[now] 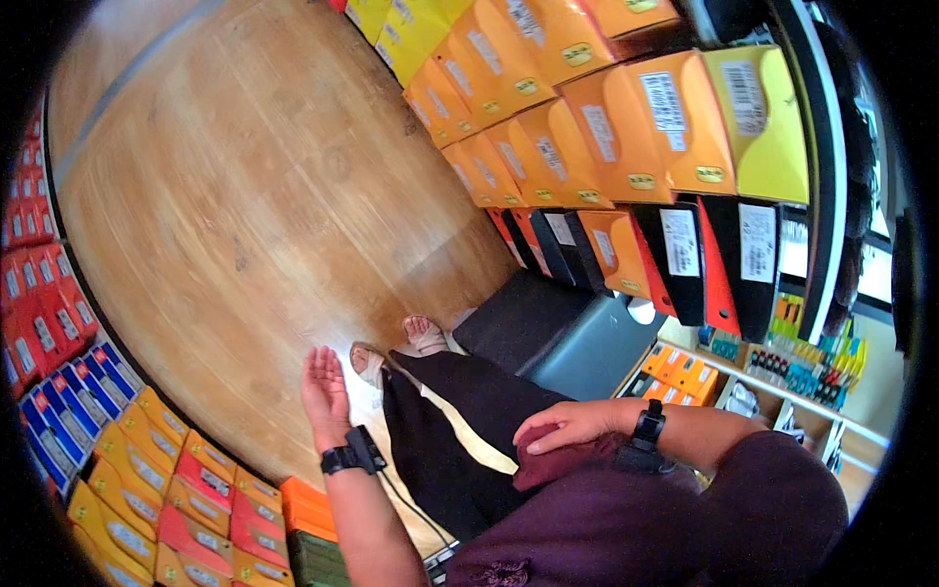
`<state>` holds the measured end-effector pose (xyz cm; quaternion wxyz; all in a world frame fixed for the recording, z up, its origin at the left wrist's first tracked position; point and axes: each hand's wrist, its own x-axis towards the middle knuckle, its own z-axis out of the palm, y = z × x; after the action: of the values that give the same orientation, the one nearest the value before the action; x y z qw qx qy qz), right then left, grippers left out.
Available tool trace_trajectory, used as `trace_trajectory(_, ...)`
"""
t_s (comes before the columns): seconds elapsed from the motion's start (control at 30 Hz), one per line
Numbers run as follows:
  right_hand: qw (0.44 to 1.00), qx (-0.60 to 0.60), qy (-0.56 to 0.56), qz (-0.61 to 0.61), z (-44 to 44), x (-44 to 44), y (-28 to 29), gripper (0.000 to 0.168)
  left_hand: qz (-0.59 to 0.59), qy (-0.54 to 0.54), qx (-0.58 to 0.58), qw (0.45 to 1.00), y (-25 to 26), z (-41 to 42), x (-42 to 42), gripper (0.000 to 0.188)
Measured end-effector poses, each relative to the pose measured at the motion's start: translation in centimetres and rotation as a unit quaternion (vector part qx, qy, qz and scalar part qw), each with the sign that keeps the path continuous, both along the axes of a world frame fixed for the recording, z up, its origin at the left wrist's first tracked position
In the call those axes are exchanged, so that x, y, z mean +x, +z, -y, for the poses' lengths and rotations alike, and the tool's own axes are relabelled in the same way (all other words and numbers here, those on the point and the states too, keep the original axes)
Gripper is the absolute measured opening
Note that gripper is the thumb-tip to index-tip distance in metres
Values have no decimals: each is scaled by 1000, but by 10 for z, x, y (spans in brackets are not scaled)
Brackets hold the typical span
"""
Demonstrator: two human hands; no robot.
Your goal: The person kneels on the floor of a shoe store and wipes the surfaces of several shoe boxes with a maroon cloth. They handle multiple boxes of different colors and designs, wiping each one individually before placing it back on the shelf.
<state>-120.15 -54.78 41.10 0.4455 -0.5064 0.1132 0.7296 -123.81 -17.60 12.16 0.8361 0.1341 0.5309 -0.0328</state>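
My left hand (pixel 326 389) is held out over the wood floor, palm up, with its fingers extended and nothing in it. A black strap with a small device (pixel 356 450) sits on that wrist, and a cable hangs from it. On the other side, my right hand (pixel 546 429) is at the front of the maroon shirt (pixel 623 506), its fingers and thumb closed around the lower hem. That wrist also bears a black strap (pixel 648 424). Beyond the hands are black trousers (pixel 440 433) and two feet in light sandals (pixel 425 335).
Stacked orange shoe boxes (pixel 572 147) line the upper right. Beside the feet stands a dark padded bench (pixel 565 337). More red boxes (pixel 51 308), blue boxes (pixel 81 411) and orange boxes (pixel 139 455) line the left. Shelves with small goods (pixel 792 367) are at the right.
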Motion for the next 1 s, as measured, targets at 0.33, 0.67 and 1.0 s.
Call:
trace_trajectory(0.33, 993, 65, 88, -42, 37, 13, -73, 39, 82, 58, 104, 989, -34, -22, 18, 29)
trace_trajectory(0.67, 965, 152, 4, 216, 141, -49, -74, 36, 108, 73, 163, 978, 75, 88, -26, 26)
trace_trajectory(1.0, 940, 81, -262, 201, 352, -41, 0, 33, 256, -112, 227, 933, 249, 261, 56, 33)
